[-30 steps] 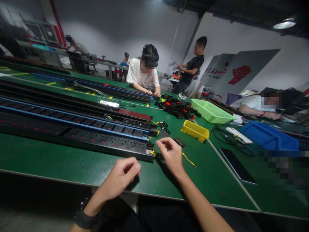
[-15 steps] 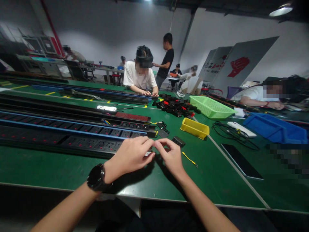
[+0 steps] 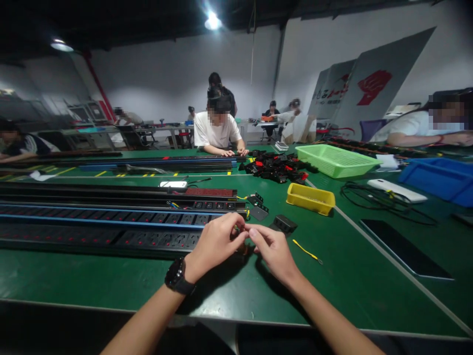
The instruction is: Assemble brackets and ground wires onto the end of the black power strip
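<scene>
My left hand (image 3: 220, 240), with a black watch on its wrist, has its fingers pinched together at the right end of a long black power strip (image 3: 155, 239). Facing it, my right hand (image 3: 272, 249) is also closed in a pinch, and the fingertips of both hands meet. Whatever they hold is too small or too hidden to make out. Just beyond my right hand lies a black end cap-like block (image 3: 284, 224). A short yellow wire (image 3: 306, 251) with a ring terminal rests on the green table (image 3: 229, 301) to the right.
More strips with blue edging (image 3: 92, 221) stretch leftward. A yellow bin (image 3: 310, 198), a green basket (image 3: 334, 160) and a blue bin (image 3: 439, 180) stand to the right. Nearby are a black cable (image 3: 384, 202), a dark tablet (image 3: 406, 249) and a pile of black parts (image 3: 273, 165). A co-worker (image 3: 218, 130) leans over the far side.
The camera view has shifted, so the table's things appear slightly lower and mostly further right. My fingertips stay together, with the left fingers more curled. A standing person behind has moved left.
</scene>
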Motion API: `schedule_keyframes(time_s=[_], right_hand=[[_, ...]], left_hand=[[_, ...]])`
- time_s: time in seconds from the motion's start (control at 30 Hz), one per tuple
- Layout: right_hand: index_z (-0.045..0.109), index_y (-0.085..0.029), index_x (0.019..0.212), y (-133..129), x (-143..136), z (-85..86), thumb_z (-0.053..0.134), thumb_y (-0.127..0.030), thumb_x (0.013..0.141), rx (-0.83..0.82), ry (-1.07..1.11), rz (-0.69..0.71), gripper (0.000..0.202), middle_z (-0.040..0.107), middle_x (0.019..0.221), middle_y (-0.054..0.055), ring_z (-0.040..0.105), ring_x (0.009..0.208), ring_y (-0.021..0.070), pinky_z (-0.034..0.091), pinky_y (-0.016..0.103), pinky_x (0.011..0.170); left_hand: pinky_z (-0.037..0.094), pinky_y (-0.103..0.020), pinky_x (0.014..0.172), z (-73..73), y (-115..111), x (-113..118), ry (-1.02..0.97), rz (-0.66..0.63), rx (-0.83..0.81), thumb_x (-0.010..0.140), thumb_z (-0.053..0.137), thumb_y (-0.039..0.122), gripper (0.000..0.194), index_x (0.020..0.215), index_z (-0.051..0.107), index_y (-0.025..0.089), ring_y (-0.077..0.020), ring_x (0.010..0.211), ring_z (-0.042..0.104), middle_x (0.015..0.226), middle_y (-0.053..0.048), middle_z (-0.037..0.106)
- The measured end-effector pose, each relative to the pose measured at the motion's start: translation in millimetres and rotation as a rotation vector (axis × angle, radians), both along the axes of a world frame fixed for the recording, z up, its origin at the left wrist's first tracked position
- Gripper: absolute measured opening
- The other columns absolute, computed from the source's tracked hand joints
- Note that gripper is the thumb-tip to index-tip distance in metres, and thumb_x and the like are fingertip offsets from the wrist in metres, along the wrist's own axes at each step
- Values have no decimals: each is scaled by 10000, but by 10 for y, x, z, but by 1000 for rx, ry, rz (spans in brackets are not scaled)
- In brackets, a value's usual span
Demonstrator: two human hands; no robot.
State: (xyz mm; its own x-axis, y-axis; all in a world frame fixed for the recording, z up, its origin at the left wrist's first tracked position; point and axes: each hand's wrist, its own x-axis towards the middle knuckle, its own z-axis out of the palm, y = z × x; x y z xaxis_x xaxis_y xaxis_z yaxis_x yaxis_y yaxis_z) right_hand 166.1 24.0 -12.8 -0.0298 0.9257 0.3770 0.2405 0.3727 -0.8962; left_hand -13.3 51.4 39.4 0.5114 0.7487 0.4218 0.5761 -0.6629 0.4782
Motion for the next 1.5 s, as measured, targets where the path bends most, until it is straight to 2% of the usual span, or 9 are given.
schedule_keyframes(time_s=[0.1, 0.23, 0.37, 0.53, 0.8, 1.0, 1.23, 1.5], right_hand=[[780, -218, 1193, -34, 1, 32, 554, -479, 998, 54, -87, -8, 396, 783, 1086, 101, 718, 884, 246, 553, 333, 709], [758, -217, 1217, -74, 11, 72, 549, -425, 1000, 141, -187, -63, 365, 774, 1024, 92, 684, 803, 218, 520, 328, 690], [769, -217, 1076, -39, 97, 103, 564, -366, 970, 230, -229, -189, 274, 762, 964, 89, 659, 783, 223, 508, 346, 712], [763, -205, 1010, 87, 235, 84, 559, -333, 939, 155, -248, -280, 252, 721, 823, 59, 578, 612, 179, 453, 316, 597], [745, -216, 1011, 86, 198, 32, 555, -224, 935, 126, -337, -219, 204, 712, 911, 46, 622, 730, 178, 455, 308, 686], [751, -216, 995, 92, 189, 22, 569, -180, 925, 119, -363, -219, 198, 681, 884, 35, 600, 719, 168, 432, 293, 661], [751, -216, 1007, 99, 190, 18, 583, -169, 923, 93, -382, -216, 194, 677, 903, 29, 593, 714, 155, 423, 286, 667], [746, -211, 1026, 75, 180, 29, 582, -171, 925, 45, -462, -148, 197, 683, 912, 30, 618, 765, 163, 430, 291, 711]], left_hand=[[468, -279, 688, 61, 103, -19, -80, -58, -111, 935, 643, 314, 119, 937, 657, 195, -169, 770, 632, 887, -30, 717], [468, -257, 662, 90, 209, -81, -109, -107, -223, 919, 649, 303, 126, 953, 673, 184, -142, 714, 621, 876, -17, 720], [461, -258, 668, 38, 275, -182, -72, -102, -232, 902, 643, 290, 118, 918, 684, 181, -145, 719, 610, 853, -13, 714], [417, -256, 634, -50, 299, -260, 32, -80, -228, 914, 623, 298, 150, 868, 707, 182, -147, 683, 576, 782, -10, 698], [386, -240, 608, -33, 275, -259, 98, -117, -243, 909, 645, 274, 122, 871, 725, 190, -125, 632, 539, 750, 10, 682], [400, -240, 628, -39, 287, -268, 132, -137, -228, 909, 677, 279, 105, 901, 748, 203, -132, 669, 566, 798, 2, 704], [417, -242, 646, -42, 284, -259, 163, -162, -203, 944, 669, 323, 152, 928, 763, 206, -140, 683, 598, 820, -8, 731], [380, -236, 625, -54, 251, -248, 167, -147, -154, 944, 678, 312, 137, 882, 755, 219, -120, 651, 587, 752, 31, 714]])
